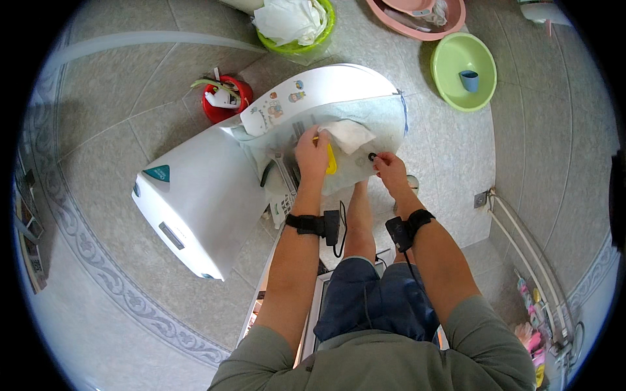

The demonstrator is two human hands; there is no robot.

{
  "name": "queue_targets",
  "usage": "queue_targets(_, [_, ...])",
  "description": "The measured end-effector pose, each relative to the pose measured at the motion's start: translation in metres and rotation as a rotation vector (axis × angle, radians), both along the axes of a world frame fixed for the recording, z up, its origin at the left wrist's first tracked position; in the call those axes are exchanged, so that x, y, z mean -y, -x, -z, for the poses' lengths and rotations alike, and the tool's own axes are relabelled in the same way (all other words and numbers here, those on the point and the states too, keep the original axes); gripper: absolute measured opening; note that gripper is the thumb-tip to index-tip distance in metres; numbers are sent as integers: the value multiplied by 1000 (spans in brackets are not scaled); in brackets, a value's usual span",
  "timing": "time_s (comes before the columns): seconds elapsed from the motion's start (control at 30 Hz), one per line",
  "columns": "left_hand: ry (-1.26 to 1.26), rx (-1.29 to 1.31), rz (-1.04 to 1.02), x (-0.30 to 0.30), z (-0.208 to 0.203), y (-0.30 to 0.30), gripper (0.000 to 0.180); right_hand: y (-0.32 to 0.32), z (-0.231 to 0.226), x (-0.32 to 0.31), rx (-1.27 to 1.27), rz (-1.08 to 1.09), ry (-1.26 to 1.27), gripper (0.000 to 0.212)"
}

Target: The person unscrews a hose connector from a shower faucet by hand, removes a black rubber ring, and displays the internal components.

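My left hand (312, 154) is closed at the edge of a crumpled white tissue (351, 135), with its fingertips mostly hidden. A yellow piece (331, 161) shows beside that hand, partly covered by it; its kind is unclear. Between its fingertips my right hand (392, 172) pinches a small black round part (372, 157). Both hands are over a pale green cloth (385, 120) spread across the front of a white toilet (215, 189). To the left of my left hand lie a metal wrench (284, 173) and a curved black handle (266, 174).
A red bucket (245, 96) with a white bottle stands behind the toilet. Farther back are a lime-green bin (330, 23) with white paper and a pink basin (456, 25). A green basin (481, 60) holds a blue cup (469, 81). Pale pipes (521, 238) run along the right wall.
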State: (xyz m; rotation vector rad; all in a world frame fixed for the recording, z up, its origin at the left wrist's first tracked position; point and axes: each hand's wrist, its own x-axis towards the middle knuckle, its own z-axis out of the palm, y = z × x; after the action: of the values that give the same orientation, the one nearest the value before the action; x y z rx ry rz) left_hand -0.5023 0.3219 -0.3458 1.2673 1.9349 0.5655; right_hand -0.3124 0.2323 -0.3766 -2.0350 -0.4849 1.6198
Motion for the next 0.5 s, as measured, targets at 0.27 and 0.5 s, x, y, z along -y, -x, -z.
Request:
queue_targets(0.27, [210, -161, 182, 66, -6, 6, 25, 2, -5, 19, -59, -2, 83, 20])
queue_targets(0.5, [316, -129, -318, 140, 26, 12, 26, 0, -45, 24, -400, 247, 96, 22])
